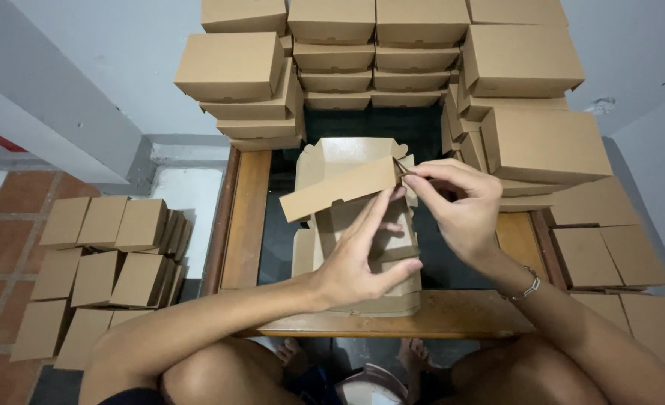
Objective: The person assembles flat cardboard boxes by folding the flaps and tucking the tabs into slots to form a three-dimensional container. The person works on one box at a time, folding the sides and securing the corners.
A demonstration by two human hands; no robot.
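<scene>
A half-folded brown cardboard box stands over the middle of a small wooden table with a dark top. My right hand pinches the right end of the box's raised side flap between thumb and forefinger. My left hand reaches in from the lower left, its fingers spread against the box's front wall and inner fold. Beneath the box lies a stack of flat cardboard blanks at the table's near edge.
Finished brown boxes are piled high along the table's far side and to the right. More boxes lie on the tiled floor at the left. Flat blanks rest at the right. My knees and feet are below the table.
</scene>
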